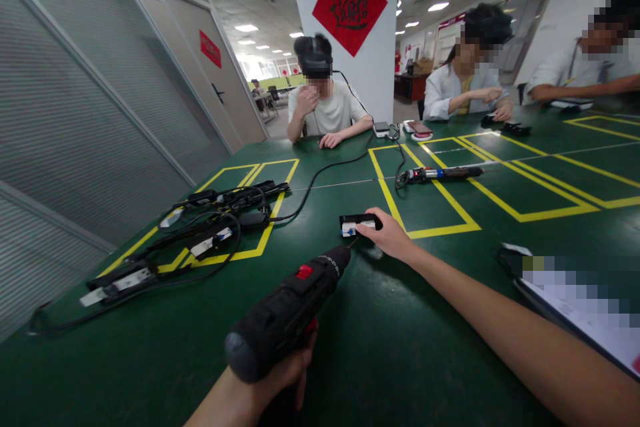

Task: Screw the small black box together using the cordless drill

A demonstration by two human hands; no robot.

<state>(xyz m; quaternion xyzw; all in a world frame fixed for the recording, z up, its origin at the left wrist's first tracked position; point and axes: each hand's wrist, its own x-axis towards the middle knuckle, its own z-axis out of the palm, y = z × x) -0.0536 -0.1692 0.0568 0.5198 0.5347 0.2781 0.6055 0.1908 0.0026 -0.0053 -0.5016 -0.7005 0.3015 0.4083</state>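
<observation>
My left hand wraps the black plastic drill, its slim bit angled far-right; my right hand, arm outstretched, pinches the boxy block's right end above the green table.

Yellow rectangles pattern a green worktop toward its left and right edges; a black drill carries a red switch.

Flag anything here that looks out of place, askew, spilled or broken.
The black gear at the left lies in a tangle, its cables looping out past the yellow outlines, which looks untidy. No spill or clear damage shows.
</observation>
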